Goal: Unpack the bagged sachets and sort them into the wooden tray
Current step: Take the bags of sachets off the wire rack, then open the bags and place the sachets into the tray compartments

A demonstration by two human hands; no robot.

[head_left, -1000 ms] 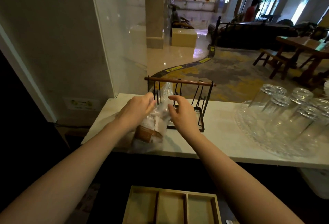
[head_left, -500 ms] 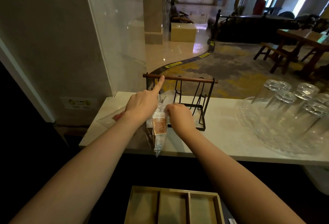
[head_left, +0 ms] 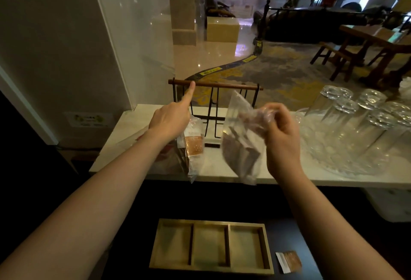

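My right hand [head_left: 280, 139] grips the crumpled top of a clear plastic bag [head_left: 241, 144] with dark brown sachets inside, lifted above the white counter [head_left: 222, 161]. My left hand [head_left: 171, 119] holds a second clear bag [head_left: 193, 146] of orange-and-white sachets at the counter's front edge, index finger pointing up. The wooden tray [head_left: 211, 246] with three compartments lies below on a dark surface. None of its compartments holds anything. One loose sachet [head_left: 289, 261] lies to the right of the tray.
A black wire rack [head_left: 213, 106] with a wooden bar stands on the counter behind my hands. A glass platter with several upturned drinking glasses [head_left: 360, 124] fills the counter's right side. A glass panel and wall rise at the left.
My right hand has pulled one bag away to the right and lifted it, parting it from the bag in my left hand. The view has tilted down a little.
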